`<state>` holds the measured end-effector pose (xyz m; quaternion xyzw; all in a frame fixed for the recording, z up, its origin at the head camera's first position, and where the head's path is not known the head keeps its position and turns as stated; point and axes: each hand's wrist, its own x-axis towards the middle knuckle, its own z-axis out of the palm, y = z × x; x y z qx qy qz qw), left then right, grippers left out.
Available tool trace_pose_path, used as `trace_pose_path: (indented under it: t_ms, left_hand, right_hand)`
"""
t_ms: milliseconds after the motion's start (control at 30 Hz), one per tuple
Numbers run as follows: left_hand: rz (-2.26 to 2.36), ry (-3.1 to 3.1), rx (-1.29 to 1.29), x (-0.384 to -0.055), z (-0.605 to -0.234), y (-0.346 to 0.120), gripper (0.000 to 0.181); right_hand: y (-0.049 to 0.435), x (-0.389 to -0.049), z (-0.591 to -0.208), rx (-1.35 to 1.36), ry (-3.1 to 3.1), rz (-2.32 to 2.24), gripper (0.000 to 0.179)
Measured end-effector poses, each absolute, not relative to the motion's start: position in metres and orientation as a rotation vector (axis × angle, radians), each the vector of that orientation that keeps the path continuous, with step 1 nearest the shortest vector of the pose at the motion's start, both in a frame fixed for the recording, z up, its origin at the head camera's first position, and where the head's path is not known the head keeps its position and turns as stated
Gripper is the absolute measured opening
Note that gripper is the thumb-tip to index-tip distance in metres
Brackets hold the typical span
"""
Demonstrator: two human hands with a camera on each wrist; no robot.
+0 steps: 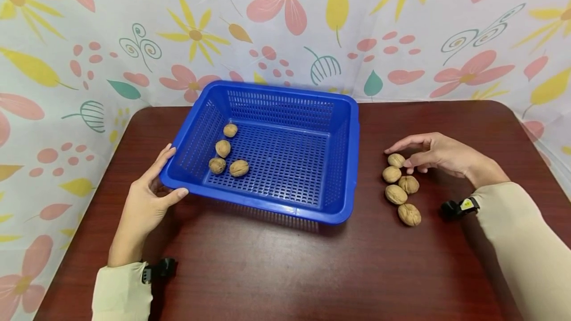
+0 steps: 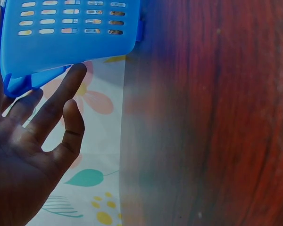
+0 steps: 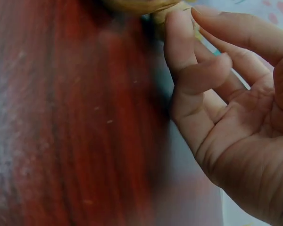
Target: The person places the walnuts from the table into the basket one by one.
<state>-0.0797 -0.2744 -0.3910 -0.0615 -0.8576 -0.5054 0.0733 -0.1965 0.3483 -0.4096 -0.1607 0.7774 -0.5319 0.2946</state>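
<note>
A blue plastic basket (image 1: 285, 212) with perforated walls stands on the table. Its near left corner lies between the thumb and fingers of my left hand (image 1: 144, 202), which holds it there; the left wrist view shows those fingertips by the basket's wall (image 2: 70, 52). Several walnuts lie inside toward the left, among them one walnut (image 1: 239, 168) near the front. Right of the basket is a loose group of walnuts (image 1: 396, 194). My right hand (image 1: 446, 157) pinches the farthest walnut (image 1: 395, 159) of that group between thumb and index finger. The right wrist view shows walnuts only partly, at its top edge.
The dark red-brown wooden table (image 1: 276, 271) reaches back to a white cloth (image 1: 285, 38) printed with flowers and leaves. A black wrist camera (image 1: 162, 267) is on the left wrist, another camera (image 1: 452, 208) on the right.
</note>
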Motion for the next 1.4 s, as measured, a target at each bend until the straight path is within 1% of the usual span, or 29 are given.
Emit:
trace_pose_path:
  t_ms: [167, 400, 700, 933, 1133, 1400]
  left_hand:
    - [-1.517, -2.575, -0.188, -0.080, -0.390, -0.274, 0.082]
    - [-1.524, -2.577, -0.182, -0.080, -0.390, -0.274, 0.082]
    - [-1.526, -2.578, -0.191, -0.081, -0.391, -0.274, 0.082]
    - [-1.537, -2.575, -0.199, -0.081, -0.392, -0.275, 0.082]
    - [-1.534, -2.577, -0.195, -0.080, -0.391, -0.275, 0.082]
    - [-1.528, -2.582, -0.188, -0.080, -0.391, -0.276, 0.082]
  right_hand:
    - [0.345, -0.198, -0.411, -0.481, 2.076, -1.382, 0.044]
    - [0.345, -0.197, -0.412, -0.519, 2.034, -1.421, 0.042]
    - [0.347, -0.195, -0.414, -0.503, 2.093, -1.397, 0.038]
    - [0.346, -0.193, -0.411, -0.499, 2.064, -1.457, 0.039]
    - [0.341, -0.194, -0.391, -0.527, 2.121, -1.494, 0.038]
    - [0.323, -0.197, -0.350, -0.608, 2.143, -1.561, 0.035]
